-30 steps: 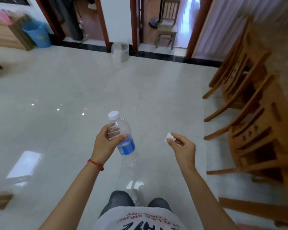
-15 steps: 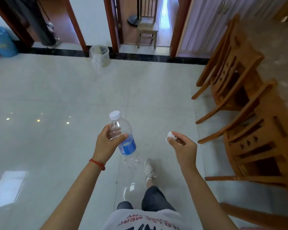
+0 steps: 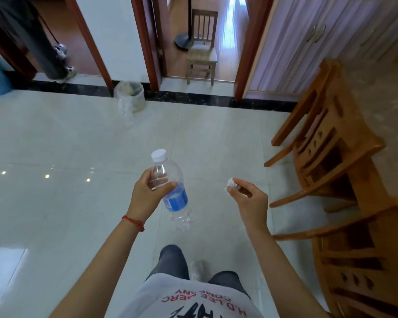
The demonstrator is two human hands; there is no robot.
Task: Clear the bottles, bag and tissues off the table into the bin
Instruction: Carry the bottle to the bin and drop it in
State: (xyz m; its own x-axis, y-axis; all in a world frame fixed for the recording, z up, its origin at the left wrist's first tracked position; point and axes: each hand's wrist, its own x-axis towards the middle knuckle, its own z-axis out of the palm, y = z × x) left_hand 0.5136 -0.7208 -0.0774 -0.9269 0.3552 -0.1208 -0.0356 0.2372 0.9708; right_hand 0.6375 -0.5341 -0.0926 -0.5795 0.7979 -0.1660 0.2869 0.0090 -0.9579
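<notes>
Bottle [image 3: 170, 187] w/ open floor [image 3: 55, 145] ahead

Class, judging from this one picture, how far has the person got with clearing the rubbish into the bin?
Done: both items are picked up. In hand: the left hand grips the bottle; the right hand pinches the tissue. Left: reaching the bin by the far wall and dropping both in.

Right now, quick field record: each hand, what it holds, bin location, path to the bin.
left hand: grips clear water bottle, white cap on, blue label, cap pointing away
right hand: pinches small crumpled tissue at fingertips
bin: ahead on floor by the dark skirting, clear liner bag, some waste inside
path: open tiled floor between person and bin
obstacles: wooden chairs at right
</notes>
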